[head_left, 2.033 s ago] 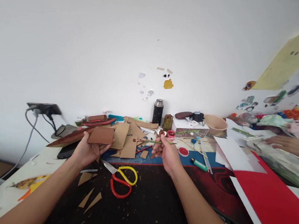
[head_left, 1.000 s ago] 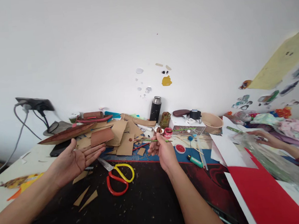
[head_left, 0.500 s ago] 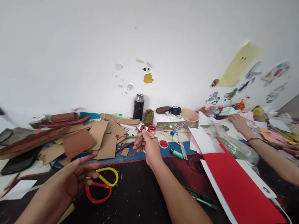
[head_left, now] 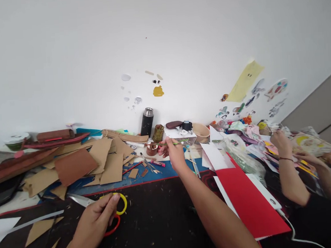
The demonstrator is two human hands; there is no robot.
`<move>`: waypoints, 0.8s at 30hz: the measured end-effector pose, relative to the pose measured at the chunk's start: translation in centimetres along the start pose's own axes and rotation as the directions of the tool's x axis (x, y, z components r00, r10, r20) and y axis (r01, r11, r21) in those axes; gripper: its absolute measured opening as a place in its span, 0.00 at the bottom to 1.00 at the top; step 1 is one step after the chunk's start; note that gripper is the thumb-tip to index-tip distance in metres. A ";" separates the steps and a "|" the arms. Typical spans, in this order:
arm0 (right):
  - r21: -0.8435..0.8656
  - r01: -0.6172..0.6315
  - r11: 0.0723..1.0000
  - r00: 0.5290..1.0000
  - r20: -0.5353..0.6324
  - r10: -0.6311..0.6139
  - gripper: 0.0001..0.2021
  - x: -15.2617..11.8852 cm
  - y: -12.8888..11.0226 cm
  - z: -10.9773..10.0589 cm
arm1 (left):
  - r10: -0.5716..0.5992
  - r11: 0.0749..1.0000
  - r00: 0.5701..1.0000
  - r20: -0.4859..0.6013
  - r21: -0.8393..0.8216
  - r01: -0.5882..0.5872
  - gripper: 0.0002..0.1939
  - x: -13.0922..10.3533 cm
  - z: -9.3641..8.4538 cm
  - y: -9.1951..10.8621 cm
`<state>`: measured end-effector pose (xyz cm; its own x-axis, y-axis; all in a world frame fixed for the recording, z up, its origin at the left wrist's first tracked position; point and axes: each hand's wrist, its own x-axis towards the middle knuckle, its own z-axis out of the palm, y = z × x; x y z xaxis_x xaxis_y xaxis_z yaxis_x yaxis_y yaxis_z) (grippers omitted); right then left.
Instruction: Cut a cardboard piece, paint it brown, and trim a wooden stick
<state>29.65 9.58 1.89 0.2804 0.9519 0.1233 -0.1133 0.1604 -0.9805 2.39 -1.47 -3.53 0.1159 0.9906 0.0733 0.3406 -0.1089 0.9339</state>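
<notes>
My right hand (head_left: 173,153) pinches a thin paintbrush (head_left: 164,143) with a green handle. The brush lies nearly level, and its left end reaches the mouth of a small jar of brown paint (head_left: 152,150). Whether the bristles touch the paint is too small to tell. My left hand (head_left: 95,219) is closed over a pair of scissors (head_left: 121,204), thumb and forefinger together beside the yellow handle loop. The red loop shows below it and the blades (head_left: 79,200) stick out to the left. What those fingers hold, if anything, is hidden.
Brown cardboard pieces (head_left: 112,169) cover the left back. A black flask (head_left: 147,123) stands by the wall, near a round wooden container (head_left: 201,132). Red card (head_left: 249,193) lies at right, beside a plastic bag (head_left: 241,156). Other people's hands (head_left: 282,144) work at far right.
My left hand has gone from spread fingers to closed, low over the scissors. My right hand has moved slightly right, bringing the brush end to the brown jar. The view has shifted.
</notes>
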 end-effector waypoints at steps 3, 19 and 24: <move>-0.119 0.027 0.993 0.999 -0.024 -0.030 0.26 1.4 -0.6 -0.8 | 0.066 0.998 0.998 -0.020 0.020 -0.066 0.32 -0.5 0.2 -0.7; -0.566 0.153 0.810 0.988 0.068 -0.140 0.24 3.6 -0.7 -1.0 | 0.124 0.992 0.992 -0.033 0.017 -0.124 0.28 -0.6 0.8 -2.7; -0.571 0.128 0.811 0.992 0.065 -0.111 0.25 3.9 -0.5 -0.8 | 0.141 0.990 0.990 -0.019 0.011 -0.141 0.29 -0.6 0.7 -1.9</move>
<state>31.59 13.04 2.71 0.2287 0.9431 0.2413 0.4883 0.1033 -0.8665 2.31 -1.87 -5.63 0.1452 0.9667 0.2106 0.3315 -0.2481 0.9102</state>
